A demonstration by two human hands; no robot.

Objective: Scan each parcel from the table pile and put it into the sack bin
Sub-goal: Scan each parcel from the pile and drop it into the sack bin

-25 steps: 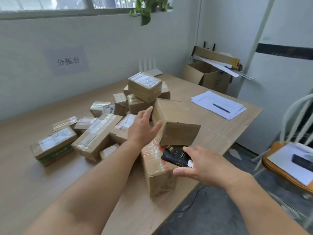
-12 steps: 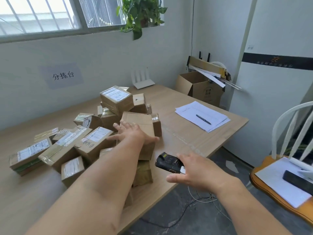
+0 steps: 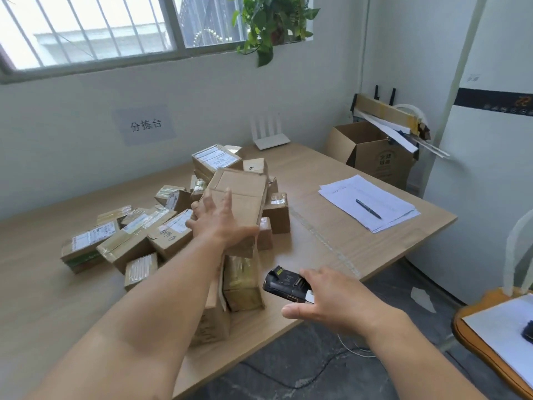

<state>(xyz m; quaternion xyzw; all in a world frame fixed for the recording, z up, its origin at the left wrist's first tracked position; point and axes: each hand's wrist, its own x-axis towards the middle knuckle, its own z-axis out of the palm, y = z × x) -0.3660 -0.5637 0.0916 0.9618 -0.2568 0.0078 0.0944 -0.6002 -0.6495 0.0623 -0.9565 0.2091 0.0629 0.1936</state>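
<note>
Parcel (image 3: 243,194), a plain brown cardboard box, sits just left of the frame's centre, held up over the pile of parcels (image 3: 129,243) on the desk (image 3: 331,243). It is tilted, and its long axis runs from a lower near end up to a far end that points toward the back wall. Its broad, unlabelled face is turned up toward the camera. The left hand (image 3: 219,223) grips it from the near left side. The fingers (image 3: 227,197) are spread over the broad face and left edge, and the thumb lies along the lower near edge.

At lower centre, over the desk's near edge, the right hand (image 3: 334,301) holds a black handheld scanner (image 3: 284,284), fingers on top and thumb underneath. The scanner's long axis runs from the palm toward the upper left, its head end facing the pile.

The pile spreads across the left and middle of the desk, and many of the boxes show white labels and clear tape. At centre right lies a sheet stack (image 3: 372,197) with a pen (image 3: 368,208) on it. An open carton (image 3: 375,157) stands at the upper right, beyond the desk's far corner.
</note>
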